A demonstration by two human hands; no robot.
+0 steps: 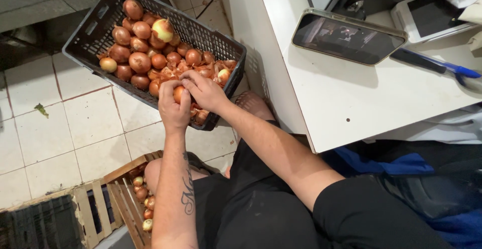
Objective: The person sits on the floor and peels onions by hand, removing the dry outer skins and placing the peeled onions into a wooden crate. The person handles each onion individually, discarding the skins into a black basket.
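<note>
**Tiled kitchen floor, a crate of onions, two hands on one bulb**

Pale floor tiles are lying under everything, with a white table standing at the person's right. One onion is sitting between both hands, just above the near edge of a dark plastic crate — the left hand is wrapping around it from below, its grip clenched on the bulb, while the right hand is pressing its fingertips on the top of the same onion, pinching at the skin. Loose orange skins are lying in the crate right behind the hands, and the other onions are filling its far half. Nearer the person's knees, a wooden crate is holding a few more bulbs, tilted against a second slatted box. On the table — well apart from the hands — a phone is lying face up beside a blue-handled tool.
</note>
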